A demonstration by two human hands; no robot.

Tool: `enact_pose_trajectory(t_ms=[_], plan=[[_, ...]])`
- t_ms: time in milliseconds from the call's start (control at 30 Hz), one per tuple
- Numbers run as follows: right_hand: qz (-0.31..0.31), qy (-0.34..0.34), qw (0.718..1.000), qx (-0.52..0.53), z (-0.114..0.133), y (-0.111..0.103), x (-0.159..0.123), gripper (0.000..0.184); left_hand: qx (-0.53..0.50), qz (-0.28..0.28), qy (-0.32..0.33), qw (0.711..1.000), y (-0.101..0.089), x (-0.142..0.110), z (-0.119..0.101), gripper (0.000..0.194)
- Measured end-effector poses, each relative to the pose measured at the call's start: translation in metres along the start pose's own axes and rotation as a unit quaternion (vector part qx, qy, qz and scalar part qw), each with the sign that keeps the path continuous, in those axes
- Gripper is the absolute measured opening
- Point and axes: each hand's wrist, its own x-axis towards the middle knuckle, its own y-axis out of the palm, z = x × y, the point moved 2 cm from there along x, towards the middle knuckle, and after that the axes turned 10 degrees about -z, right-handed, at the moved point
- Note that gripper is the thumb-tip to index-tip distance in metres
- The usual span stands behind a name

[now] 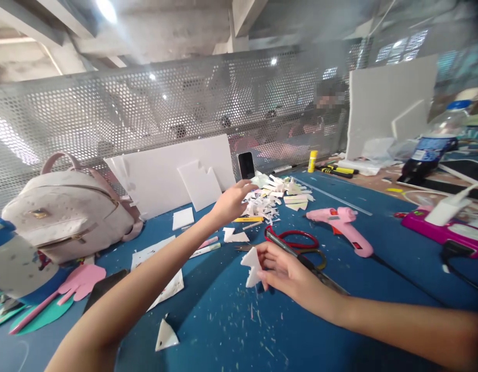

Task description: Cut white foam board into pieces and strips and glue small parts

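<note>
My right hand pinches a small white foam board piece with a notched edge, above the blue table. Farther off, my left hand reaches to the left edge of a heap of white and pale scraps; its fingers are stretched out, and nothing shows clearly in them. Just beyond my right hand lie red-handled scissors and a grey-black cutter, partly hidden by the hand. Another cut foam piece rests between my hands.
To the right are a pink glue gun, a magenta power strip and a bottle. Foam boards lean at the back, beside a phone. A pale backpack stands left. A white triangular piece lies in front.
</note>
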Motion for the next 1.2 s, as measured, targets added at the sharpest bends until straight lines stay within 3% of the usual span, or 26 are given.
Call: enact_pose_trajectory(t_ms=[133, 267, 433, 700, 800, 1000, 1200], plan=[[-0.005, 0.003, 1.000, -0.001, 0.003, 0.001, -0.002, 0.021, -0.077, 0.031, -0.065, 0.994, -0.007, -0.034, -0.031, 0.015], [0.000, 0.003, 1.000, -0.010, 0.005, 0.004, -0.004, 0.019, -0.145, 0.066, -0.166, 0.973, -0.020, -0.089, -0.059, 0.015], [0.012, -0.008, 0.999, -0.040, 0.011, 0.007, -0.008, 0.019, -0.219, 0.062, -0.284, 0.931, -0.026, -0.132, -0.066, 0.018], [0.064, 0.027, 0.997, -0.015, 0.021, 0.007, -0.016, 0.027, -0.360, 0.009, -0.376, 0.854, -0.032, -0.156, -0.063, 0.018], [0.080, 0.025, 0.996, -0.015, 0.021, 0.013, -0.015, 0.021, -0.393, -0.010, -0.393, 0.831, -0.031, -0.163, -0.067, 0.022], [0.020, 0.037, 0.999, -0.029, 0.024, 0.026, -0.002, 0.025, -0.484, -0.088, -0.468, 0.735, -0.026, -0.174, -0.073, 0.031], [-0.012, 0.021, 0.998, -0.051, 0.027, 0.027, 0.010, 0.022, -0.498, -0.120, -0.483, 0.710, -0.020, -0.181, -0.078, 0.034]])
